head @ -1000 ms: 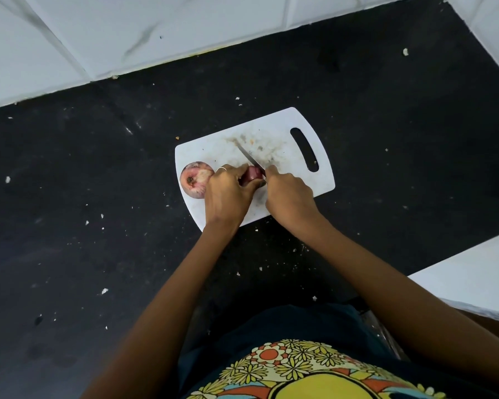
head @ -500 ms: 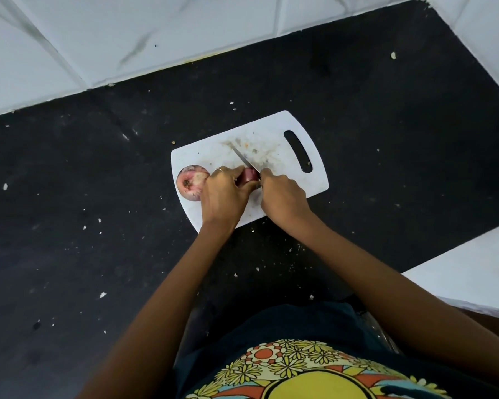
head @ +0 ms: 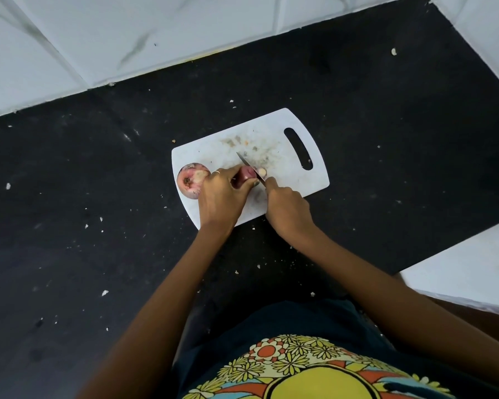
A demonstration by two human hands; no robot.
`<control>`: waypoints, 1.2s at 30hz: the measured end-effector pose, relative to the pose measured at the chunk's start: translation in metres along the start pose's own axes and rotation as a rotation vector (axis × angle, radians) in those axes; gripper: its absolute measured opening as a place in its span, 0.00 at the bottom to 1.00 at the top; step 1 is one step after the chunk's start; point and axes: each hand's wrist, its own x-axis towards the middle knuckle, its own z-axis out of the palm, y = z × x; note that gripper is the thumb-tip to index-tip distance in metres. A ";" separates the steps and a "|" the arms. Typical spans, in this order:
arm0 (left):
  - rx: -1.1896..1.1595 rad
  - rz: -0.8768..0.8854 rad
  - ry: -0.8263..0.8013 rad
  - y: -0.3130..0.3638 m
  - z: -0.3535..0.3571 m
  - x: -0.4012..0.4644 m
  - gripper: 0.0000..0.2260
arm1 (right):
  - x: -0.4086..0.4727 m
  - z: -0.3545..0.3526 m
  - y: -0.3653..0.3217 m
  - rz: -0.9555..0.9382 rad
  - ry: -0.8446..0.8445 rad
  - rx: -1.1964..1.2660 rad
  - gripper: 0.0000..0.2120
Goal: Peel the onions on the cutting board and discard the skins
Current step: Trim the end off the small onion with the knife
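Note:
A white cutting board (head: pixel 288 180) lies on the black countertop. My left hand (head: pixel 222 197) grips a small red onion (head: pixel 246 176) at the board's middle, fingers curled round it. My right hand (head: pixel 285 208) holds a knife (head: pixel 249 169); its blade lies across the onion's right end, where a pale cut tip (head: pixel 262 170) shows. A second, larger onion (head: pixel 191 180) rests at the board's left edge, just left of my left hand, with its root end facing up.
Black counter (head: pixel 98 226) dotted with small white and brown scraps. White tiled wall (head: pixel 127 38) runs along the back and right. A white ledge (head: pixel 467 272) sits at the near right. Brown smears mark the board near its handle slot (head: pixel 298 148).
The knife blade has worked further into the small onion's right end, and a pale cut tip now shows beside it. Both hands stay in the same place on the board.

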 end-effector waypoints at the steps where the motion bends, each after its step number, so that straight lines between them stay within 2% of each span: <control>1: 0.011 0.013 0.012 0.000 0.000 -0.002 0.15 | 0.000 0.000 0.000 -0.002 0.003 0.000 0.15; 4: 0.011 -0.008 0.035 0.000 0.002 -0.007 0.18 | 0.001 -0.003 0.002 0.008 -0.038 0.061 0.12; 6: 0.031 -0.032 0.039 0.002 0.004 -0.009 0.18 | 0.003 -0.006 0.005 0.037 -0.053 0.193 0.10; 9: 0.079 -0.035 0.059 0.005 0.007 -0.015 0.20 | 0.004 -0.009 0.008 0.090 0.066 0.411 0.05; 12: 0.111 -0.027 0.087 0.008 0.012 -0.019 0.20 | 0.010 -0.010 0.012 0.174 0.136 0.568 0.11; 14: 0.131 -0.023 0.096 0.009 0.013 -0.018 0.16 | 0.015 -0.011 0.013 0.216 0.102 0.656 0.08; 18: 0.161 0.016 0.177 0.003 0.015 -0.018 0.13 | 0.021 -0.016 0.011 0.276 0.034 0.931 0.19; 20: 0.110 -0.010 0.177 0.001 0.014 -0.020 0.14 | 0.023 -0.021 0.010 0.293 -0.003 1.010 0.19; 24: -0.011 -0.063 0.142 0.004 0.011 -0.022 0.16 | 0.024 -0.024 0.010 0.229 -0.080 1.072 0.13; 28: -0.129 -0.066 0.120 0.008 0.010 -0.023 0.17 | 0.024 -0.020 0.009 0.169 -0.024 1.072 0.08; 32: -0.204 -0.087 0.106 0.007 0.012 -0.023 0.19 | 0.026 -0.020 0.008 0.142 0.069 1.009 0.16; 36: -0.186 -0.090 0.097 0.007 0.013 -0.020 0.21 | 0.026 -0.021 0.008 0.100 0.083 0.963 0.18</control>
